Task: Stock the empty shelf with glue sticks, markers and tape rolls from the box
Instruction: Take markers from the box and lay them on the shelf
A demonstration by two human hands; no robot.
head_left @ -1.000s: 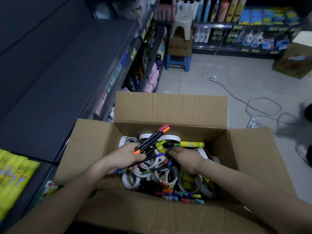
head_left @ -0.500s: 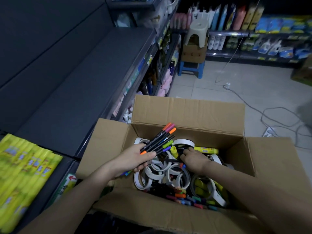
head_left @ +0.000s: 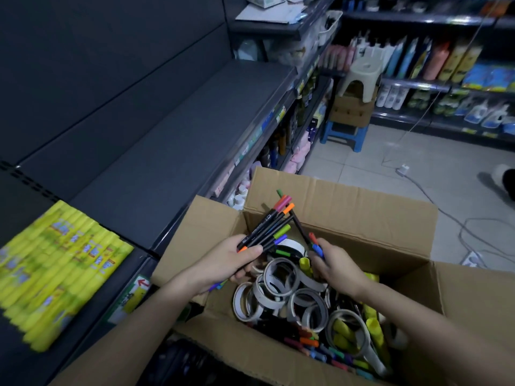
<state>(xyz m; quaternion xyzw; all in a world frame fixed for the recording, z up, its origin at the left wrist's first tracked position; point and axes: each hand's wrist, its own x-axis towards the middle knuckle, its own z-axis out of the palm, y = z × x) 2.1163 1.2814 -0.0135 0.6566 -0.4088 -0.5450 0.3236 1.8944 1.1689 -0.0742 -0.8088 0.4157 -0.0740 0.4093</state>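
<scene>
An open cardboard box [head_left: 342, 201] holds white tape rolls [head_left: 278, 291], yellow-green glue sticks [head_left: 373, 330] and loose coloured markers [head_left: 320, 349]. My left hand [head_left: 231, 263] grips a bundle of black markers with coloured caps [head_left: 267, 229], fanned up and to the right over the box's left side. My right hand [head_left: 334, 266] pinches a few more markers [head_left: 313, 240] just above the tape rolls, their far ends meeting the bundle. The dark grey shelf [head_left: 178, 129] runs along the left. Yellow glue sticks [head_left: 55, 271] lie in rows on its near left section.
Lower shelves with bottles [head_left: 281, 140] run below the grey shelf. A white stool on a carton on a blue stool [head_left: 354, 101] stands down the aisle. White cables and a power strip [head_left: 404, 171] lie on the tiled floor at right. Stocked shelves [head_left: 446, 68] line the back.
My right hand has come up out of the box with a few markers and brought them toward the bundle in my left hand. The view has swung left toward the shelf.
</scene>
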